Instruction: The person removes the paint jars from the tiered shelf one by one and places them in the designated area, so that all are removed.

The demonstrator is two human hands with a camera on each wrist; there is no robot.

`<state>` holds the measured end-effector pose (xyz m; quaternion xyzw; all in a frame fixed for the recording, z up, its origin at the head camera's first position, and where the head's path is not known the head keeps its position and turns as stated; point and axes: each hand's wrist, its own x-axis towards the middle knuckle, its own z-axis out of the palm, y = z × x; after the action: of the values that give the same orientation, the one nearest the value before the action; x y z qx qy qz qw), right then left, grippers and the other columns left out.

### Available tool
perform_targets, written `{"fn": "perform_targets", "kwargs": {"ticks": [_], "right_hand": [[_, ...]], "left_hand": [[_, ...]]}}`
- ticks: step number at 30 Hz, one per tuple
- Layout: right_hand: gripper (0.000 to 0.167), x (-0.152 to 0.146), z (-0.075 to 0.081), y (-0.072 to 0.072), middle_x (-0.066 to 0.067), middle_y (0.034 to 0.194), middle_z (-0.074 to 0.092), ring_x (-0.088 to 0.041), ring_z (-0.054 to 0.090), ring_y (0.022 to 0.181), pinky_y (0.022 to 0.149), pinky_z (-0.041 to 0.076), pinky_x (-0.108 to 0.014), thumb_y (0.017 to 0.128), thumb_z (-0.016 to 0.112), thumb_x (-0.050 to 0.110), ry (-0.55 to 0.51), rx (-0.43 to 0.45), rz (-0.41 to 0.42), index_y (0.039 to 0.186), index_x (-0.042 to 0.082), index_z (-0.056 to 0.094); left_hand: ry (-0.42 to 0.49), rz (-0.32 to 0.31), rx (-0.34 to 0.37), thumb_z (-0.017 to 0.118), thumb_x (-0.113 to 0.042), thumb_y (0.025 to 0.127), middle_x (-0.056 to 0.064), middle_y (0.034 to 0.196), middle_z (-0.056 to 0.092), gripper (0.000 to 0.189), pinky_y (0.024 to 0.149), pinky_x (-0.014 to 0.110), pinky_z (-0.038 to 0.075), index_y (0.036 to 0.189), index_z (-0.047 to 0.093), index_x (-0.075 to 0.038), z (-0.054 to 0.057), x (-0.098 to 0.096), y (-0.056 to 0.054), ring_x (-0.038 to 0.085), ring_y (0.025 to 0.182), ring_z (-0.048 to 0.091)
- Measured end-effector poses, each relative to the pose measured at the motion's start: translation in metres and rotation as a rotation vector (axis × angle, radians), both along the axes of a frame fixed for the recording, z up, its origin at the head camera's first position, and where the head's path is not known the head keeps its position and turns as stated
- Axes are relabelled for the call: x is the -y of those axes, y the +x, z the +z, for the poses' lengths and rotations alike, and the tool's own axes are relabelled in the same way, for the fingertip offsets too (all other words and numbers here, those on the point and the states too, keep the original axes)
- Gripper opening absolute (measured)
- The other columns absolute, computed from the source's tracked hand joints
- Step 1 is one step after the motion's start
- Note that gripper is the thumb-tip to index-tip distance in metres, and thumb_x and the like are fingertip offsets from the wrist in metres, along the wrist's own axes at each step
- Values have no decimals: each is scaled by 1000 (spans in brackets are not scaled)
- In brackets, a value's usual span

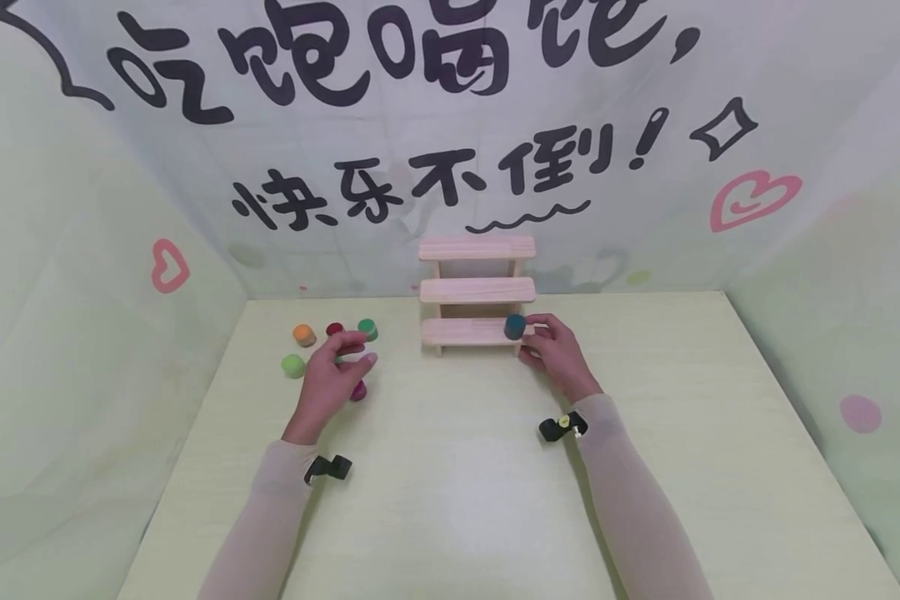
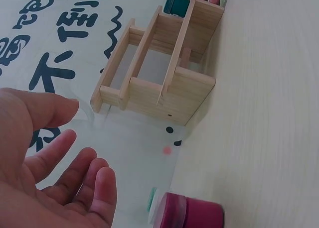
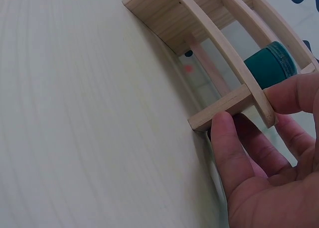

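A three-step wooden display rack (image 1: 478, 290) stands against the back cloth. On the right end of its lowest step sits a dark teal jar (image 1: 515, 327), also visible in the right wrist view as a teal jar (image 3: 270, 66). My right hand (image 1: 558, 354) grips the right end of that step, with digits above and below the board close to the jar. Over a group of small jars at the left hovers my left hand (image 1: 330, 379), its fingers loosely bent and nothing between them. A magenta jar (image 2: 192, 211) lies below it in the left wrist view.
Around the left hand are an orange jar (image 1: 303, 335), a light green jar (image 1: 293, 366), a dark red jar (image 1: 334, 329) and a green jar (image 1: 368, 328). A printed cloth (image 1: 390, 183) hangs behind the pale table (image 1: 450, 467).
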<state>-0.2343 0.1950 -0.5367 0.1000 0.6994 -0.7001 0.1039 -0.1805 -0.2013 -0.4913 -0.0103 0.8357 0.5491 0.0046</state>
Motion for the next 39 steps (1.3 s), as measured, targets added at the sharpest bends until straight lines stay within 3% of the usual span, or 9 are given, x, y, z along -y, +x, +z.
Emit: {"fn": "perform_targets", "kwargs": {"ticks": [6, 17, 23, 28, 39], "right_hand": [[34, 0, 0, 1, -7, 113, 71, -17, 71, 99, 88, 64, -26, 102, 66, 10, 2, 0, -2, 134, 14, 58], [35, 0, 0, 2, -6, 114, 70, -18, 70, 100, 89, 64, -26, 102, 65, 9, -10, 3, 3, 136, 13, 57], [34, 0, 1, 1, -5, 112, 71, -17, 70, 100, 88, 64, -27, 102, 64, 8, -17, 0, -1, 134, 13, 57], [33, 0, 2, 2, -4, 111, 71, -17, 70, 99, 88, 64, -26, 102, 64, 9, -14, -7, 2, 134, 14, 58], [30, 1, 4, 2, -5, 111, 70, -17, 68, 99, 87, 64, -26, 102, 63, 9, -22, -15, -1, 132, 14, 59]], "left_hand": [[19, -37, -35, 78, -31, 97, 10, 140, 65, 42, 99, 37, 58, 135, 66, -17, 1, -19, -7, 29, 125, 65], [56, -103, -101, 78, -22, 97, 9, 134, 67, 37, 104, 48, 57, 131, 67, -12, 3, -58, -18, 27, 124, 65], [74, -116, -110, 77, -15, 97, 9, 132, 69, 36, 102, 47, 59, 130, 68, -10, 1, -75, -25, 27, 122, 65], [83, -141, -106, 77, -21, 97, 5, 131, 69, 36, 101, 43, 59, 131, 68, -13, -1, -88, -31, 24, 120, 65], [106, -187, -108, 80, -22, 95, 10, 129, 70, 36, 100, 38, 61, 128, 68, -12, -6, -126, -41, 23, 117, 66]]}}
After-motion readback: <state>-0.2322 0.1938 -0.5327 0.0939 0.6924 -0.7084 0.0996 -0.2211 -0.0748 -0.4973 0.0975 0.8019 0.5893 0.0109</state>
